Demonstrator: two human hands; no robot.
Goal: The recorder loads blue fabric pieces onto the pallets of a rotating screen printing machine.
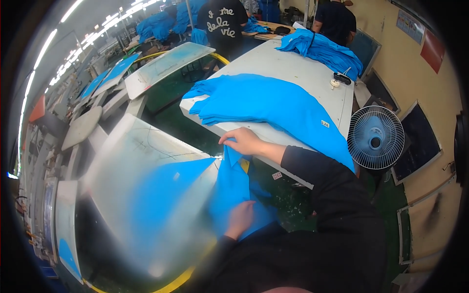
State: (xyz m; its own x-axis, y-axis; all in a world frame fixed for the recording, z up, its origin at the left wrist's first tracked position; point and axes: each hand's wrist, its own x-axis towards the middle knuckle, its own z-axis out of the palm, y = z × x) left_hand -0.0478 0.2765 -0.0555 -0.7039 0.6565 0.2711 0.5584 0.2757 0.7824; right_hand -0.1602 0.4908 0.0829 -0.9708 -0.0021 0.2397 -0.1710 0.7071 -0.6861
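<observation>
A blue fabric piece (pixel 230 183) hangs down over the near right edge of a pale flat board (pixel 141 139). More blue fabric (pixel 163 195) lies across that board, blurred toward the lower left. My right hand (pixel 242 140) is closed in a pinch on the upper end of the hanging piece, close to the board's corner. Lower down, my left hand (pixel 239 219) grips the same piece; it is slightly blurred and its fingertips are partly hidden in the cloth. Just beyond my right hand, a stack of blue cut fabric (pixel 264 100) is spread over a white table (pixel 249 61).
A second blue bundle (pixel 322 51) sits at the table's far end. To the right stands a wire-caged fan (pixel 375 141). More pale boards (pixel 166 68), some bearing blue pieces, line the left, with a yellow rail (pixel 176 282) below. Two people (pixel 222 22) stand beyond.
</observation>
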